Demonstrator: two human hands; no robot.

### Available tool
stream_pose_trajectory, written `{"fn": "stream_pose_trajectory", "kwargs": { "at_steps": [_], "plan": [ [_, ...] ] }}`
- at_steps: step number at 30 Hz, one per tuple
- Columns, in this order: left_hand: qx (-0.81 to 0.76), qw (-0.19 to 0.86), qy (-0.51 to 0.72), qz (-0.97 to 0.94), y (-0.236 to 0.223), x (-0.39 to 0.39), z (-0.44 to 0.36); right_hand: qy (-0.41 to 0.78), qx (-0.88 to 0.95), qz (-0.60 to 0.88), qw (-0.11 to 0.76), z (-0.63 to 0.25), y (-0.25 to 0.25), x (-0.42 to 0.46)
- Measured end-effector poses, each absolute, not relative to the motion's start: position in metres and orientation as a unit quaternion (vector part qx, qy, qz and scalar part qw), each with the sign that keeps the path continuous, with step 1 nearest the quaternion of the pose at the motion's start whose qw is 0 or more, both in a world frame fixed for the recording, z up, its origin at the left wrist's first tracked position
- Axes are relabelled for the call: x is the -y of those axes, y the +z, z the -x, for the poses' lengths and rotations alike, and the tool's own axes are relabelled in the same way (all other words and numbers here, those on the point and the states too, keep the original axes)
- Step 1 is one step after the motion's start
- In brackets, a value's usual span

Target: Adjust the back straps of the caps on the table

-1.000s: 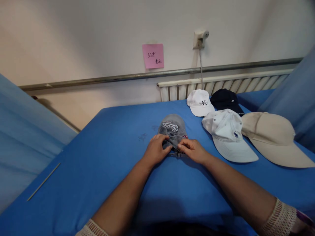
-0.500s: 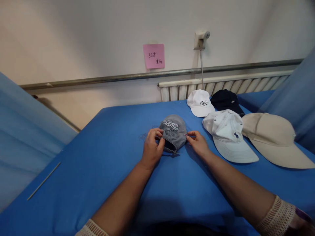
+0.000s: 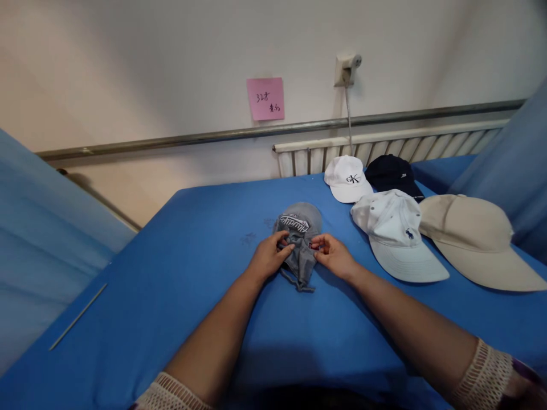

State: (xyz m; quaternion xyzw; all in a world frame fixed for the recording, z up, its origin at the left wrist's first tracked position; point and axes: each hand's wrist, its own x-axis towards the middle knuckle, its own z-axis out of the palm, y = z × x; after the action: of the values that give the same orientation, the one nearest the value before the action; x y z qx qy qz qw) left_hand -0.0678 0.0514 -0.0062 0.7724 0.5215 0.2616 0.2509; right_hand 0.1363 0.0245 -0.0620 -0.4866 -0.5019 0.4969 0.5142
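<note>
A grey baseball cap (image 3: 305, 215) with white lettering lies on the blue-covered table (image 3: 205, 228), its brim pointing away from me. Its back part is folded and crumpled toward me, and a thin strap trails at the near end. My left hand (image 3: 269, 254) pinches the cap's left side between thumb and fingers. On the right side, my right hand (image 3: 335, 256) grips the fabric with thumb and fingertips. Both hands sit close together over the crumpled cloth.
To the right stand a white cap (image 3: 344, 176), a black cap (image 3: 391, 171), a pale cap with a small emblem (image 3: 391, 222) and a large beige cap (image 3: 474, 228). A thin stick (image 3: 79, 316) lies at the left edge. Behind are a radiator (image 3: 316, 159) and a rail (image 3: 205, 136).
The cap's back has gone from a rounded opening to a flatter, crumpled fold reaching nearer to me. My hands have come closer together and slightly lower, still on the cap.
</note>
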Motion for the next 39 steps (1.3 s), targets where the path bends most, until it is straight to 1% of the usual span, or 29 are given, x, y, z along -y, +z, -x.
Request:
{"fn": "stream_pose_trajectory", "kwargs": {
  "at_steps": [4,8,10,14,18,23,25,29,32,36,39],
  "plan": [
    [-0.547,0.181,0.195,-0.794,-0.008,-0.055,0.068,0.534,0.530,0.430,0.499,-0.129,-0.057,-0.015],
    [-0.560,0.102,0.177,-0.803,-0.005,-0.052,0.064,0.557,0.536,0.416,0.480,-0.125,-0.050,-0.008],
    [-0.564,0.082,0.165,-0.805,-0.004,-0.051,0.063,0.565,0.534,0.417,0.472,-0.124,-0.048,-0.005],
    [-0.570,0.077,0.148,-0.805,-0.003,-0.052,0.062,0.561,0.537,0.422,0.468,-0.123,-0.047,-0.003],
    [-0.552,0.048,0.226,-0.801,0.007,-0.047,0.066,0.543,0.536,0.441,0.472,-0.125,-0.047,-0.006],
    [-0.484,-0.018,0.340,-0.806,0.037,-0.030,0.075,0.471,0.504,0.488,0.535,-0.134,-0.043,-0.014],
    [-0.448,-0.021,0.391,-0.803,0.047,-0.023,0.079,0.437,0.487,0.508,0.559,-0.139,-0.042,-0.017],
    [-0.388,0.041,0.477,-0.788,0.058,-0.013,0.082,0.388,0.464,0.544,0.582,-0.151,-0.041,-0.023],
    [-0.360,0.151,0.510,-0.766,0.060,-0.010,0.081,0.386,0.455,0.558,0.577,-0.157,-0.039,-0.027],
    [-0.344,0.327,0.513,-0.715,0.060,-0.011,0.081,0.483,0.449,0.524,0.538,-0.156,-0.037,-0.025],
    [-0.335,0.402,0.514,-0.680,0.058,-0.014,0.082,0.541,0.483,0.475,0.499,-0.151,-0.035,-0.019]
  ]
}}
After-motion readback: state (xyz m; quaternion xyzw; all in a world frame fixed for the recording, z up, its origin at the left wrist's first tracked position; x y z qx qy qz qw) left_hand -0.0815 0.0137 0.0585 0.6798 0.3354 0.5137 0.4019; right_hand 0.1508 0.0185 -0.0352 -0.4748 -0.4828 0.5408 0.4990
